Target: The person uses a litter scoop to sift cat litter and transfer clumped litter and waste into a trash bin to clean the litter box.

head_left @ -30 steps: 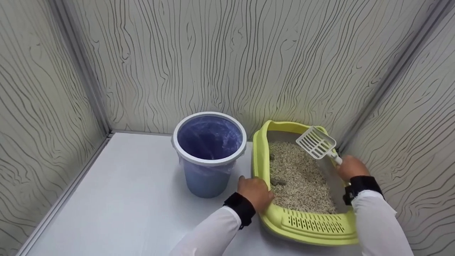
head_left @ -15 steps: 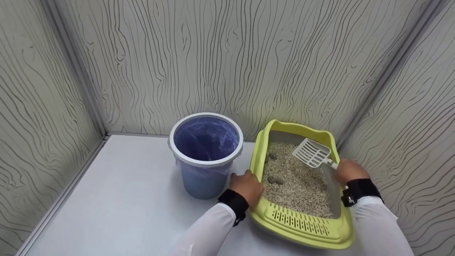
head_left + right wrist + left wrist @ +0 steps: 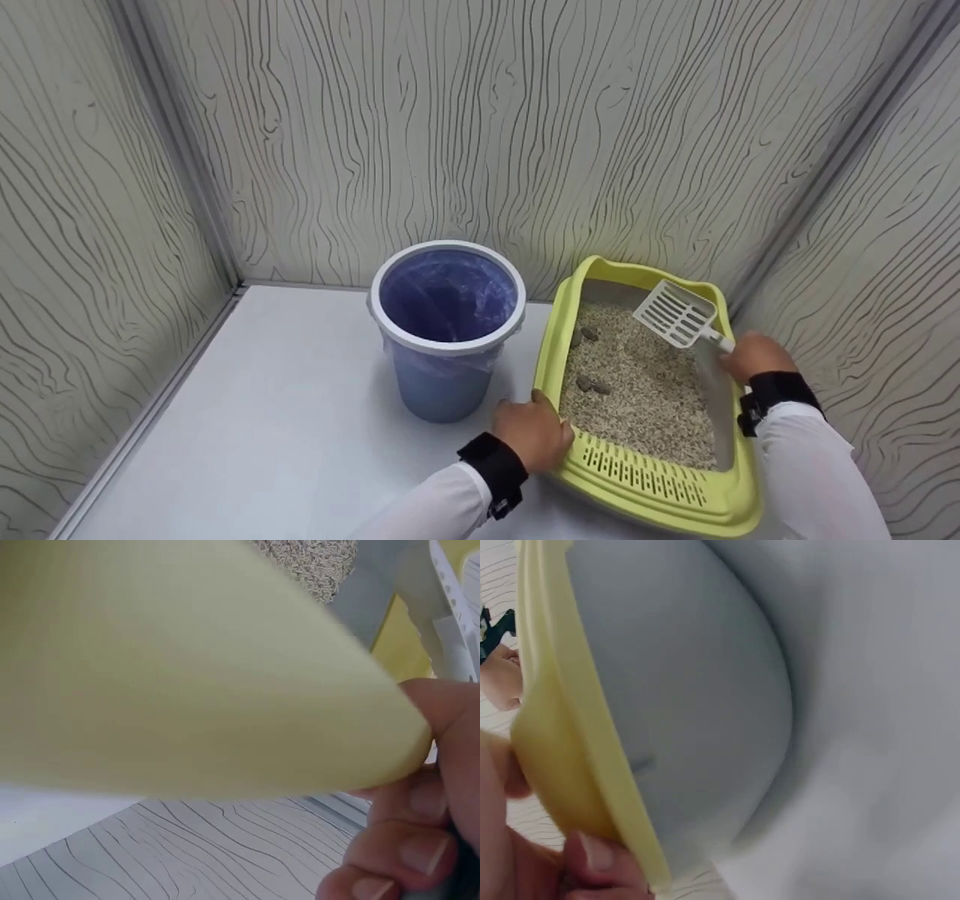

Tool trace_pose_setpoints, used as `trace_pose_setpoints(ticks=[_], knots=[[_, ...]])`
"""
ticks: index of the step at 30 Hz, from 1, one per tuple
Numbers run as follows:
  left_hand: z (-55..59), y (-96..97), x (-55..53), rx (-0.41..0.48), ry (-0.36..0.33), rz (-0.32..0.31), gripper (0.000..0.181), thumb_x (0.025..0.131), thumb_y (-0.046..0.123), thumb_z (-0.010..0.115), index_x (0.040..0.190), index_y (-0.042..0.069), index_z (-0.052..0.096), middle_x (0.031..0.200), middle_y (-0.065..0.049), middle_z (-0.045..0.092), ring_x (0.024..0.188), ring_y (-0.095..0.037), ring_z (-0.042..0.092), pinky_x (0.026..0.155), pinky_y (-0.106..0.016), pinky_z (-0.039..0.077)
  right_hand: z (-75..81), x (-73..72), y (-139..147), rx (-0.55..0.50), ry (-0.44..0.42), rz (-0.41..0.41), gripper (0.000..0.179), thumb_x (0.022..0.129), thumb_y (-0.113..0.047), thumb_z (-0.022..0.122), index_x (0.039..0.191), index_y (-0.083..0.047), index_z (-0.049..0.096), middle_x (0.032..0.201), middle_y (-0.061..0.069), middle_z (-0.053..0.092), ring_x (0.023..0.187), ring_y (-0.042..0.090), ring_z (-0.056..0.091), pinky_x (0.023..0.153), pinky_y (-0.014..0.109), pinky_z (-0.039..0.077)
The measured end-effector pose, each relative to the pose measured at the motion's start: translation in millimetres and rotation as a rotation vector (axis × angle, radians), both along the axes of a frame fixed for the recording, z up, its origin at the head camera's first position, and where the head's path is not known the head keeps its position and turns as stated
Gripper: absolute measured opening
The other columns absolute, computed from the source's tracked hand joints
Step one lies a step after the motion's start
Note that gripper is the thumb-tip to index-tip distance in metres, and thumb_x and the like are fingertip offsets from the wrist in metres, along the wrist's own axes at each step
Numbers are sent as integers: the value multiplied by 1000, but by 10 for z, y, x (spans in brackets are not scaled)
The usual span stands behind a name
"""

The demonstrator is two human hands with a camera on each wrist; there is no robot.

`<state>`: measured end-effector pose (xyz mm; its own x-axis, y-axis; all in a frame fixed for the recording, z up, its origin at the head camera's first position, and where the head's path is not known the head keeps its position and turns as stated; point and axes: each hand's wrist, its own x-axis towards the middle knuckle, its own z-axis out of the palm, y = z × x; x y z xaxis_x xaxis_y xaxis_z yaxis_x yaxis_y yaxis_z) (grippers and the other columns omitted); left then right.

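A litter box (image 3: 556, 341) with a yellow rim and grey base holds tan granular litter (image 3: 645, 394). Several dark clumps (image 3: 584, 383) lie near its left wall. My left hand (image 3: 534, 435) grips the rim at the near left corner; in the left wrist view its fingertip (image 3: 604, 859) presses against the yellow edge. Over the far right part of the litter, my right hand (image 3: 761, 357) holds a white slotted litter scoop (image 3: 677, 315) by its handle. The right wrist view has this hand's curled fingers (image 3: 424, 851) also at the yellow rim (image 3: 225, 682). The scoop's blade carries nothing visible.
A blue trash bin (image 3: 442, 382) with a white ring and a clear liner stands left of the box. White tabletop (image 3: 285, 420) extends to the left. Wood-grain panels (image 3: 420, 135) rise behind and on both sides, the right one close to my right hand.
The litter box has shifted and turned slightly, and more of the clumps shows past its left wall. My left hand has moved along the rim toward the near corner. The scoop stays in my right hand.
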<state>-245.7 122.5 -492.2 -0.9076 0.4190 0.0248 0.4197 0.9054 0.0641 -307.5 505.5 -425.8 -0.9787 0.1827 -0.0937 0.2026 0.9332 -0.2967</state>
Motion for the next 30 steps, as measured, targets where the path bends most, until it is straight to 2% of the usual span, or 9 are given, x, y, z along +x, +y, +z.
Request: trace_pose_setpoints(ticks=[5,7,11,16,19,23,26,30], knots=[[60,44,-29,-205,8,-119,43,98,37,62,132,13,72,144,-19,64,97,-36,76,76,-50,59,-28,-2,10,20,15,70,28,95,-19,62,81,5,60,72,15,61,61,26,58,56,35,46],[90,56,-48,-202,-7,-111,44,99,39,62,132,12,72,144,-18,65,98,-36,76,80,-50,58,-19,10,18,37,22,87,26,92,-17,62,77,4,60,70,15,60,61,26,57,56,36,46],[133,63,-113,-154,-22,-54,59,101,44,58,140,0,62,139,-15,69,96,-35,76,88,-50,54,21,35,35,55,27,104,24,90,-15,61,75,4,58,71,16,60,62,28,58,57,37,47],[148,33,-204,-168,-12,-42,59,102,36,55,146,-5,54,140,-16,68,97,-33,76,90,-53,53,48,87,36,53,9,115,25,89,-16,60,79,6,57,75,20,60,65,30,59,59,39,48],[134,16,-230,-85,-20,27,59,103,31,52,149,-6,50,129,-18,74,95,-32,76,90,-51,52,43,125,23,34,6,118,25,89,-16,61,81,8,59,77,22,62,66,30,60,59,38,49],[96,12,-241,104,-13,148,59,102,28,54,151,-4,47,107,-16,80,89,-29,76,91,-50,51,39,170,8,3,19,119,25,88,-15,61,85,10,61,79,23,65,66,29,62,58,37,49],[58,8,-222,197,16,165,55,102,27,54,150,0,50,102,-16,79,87,-30,76,88,-50,53,43,199,10,16,5,111,25,89,-16,60,83,8,59,77,20,63,65,27,60,57,36,48],[-15,-10,-121,220,66,142,56,102,33,55,149,3,51,96,-15,78,80,-30,74,79,-48,54,24,211,27,65,-20,137,31,95,-23,61,75,2,57,71,13,59,61,24,56,56,35,45]])
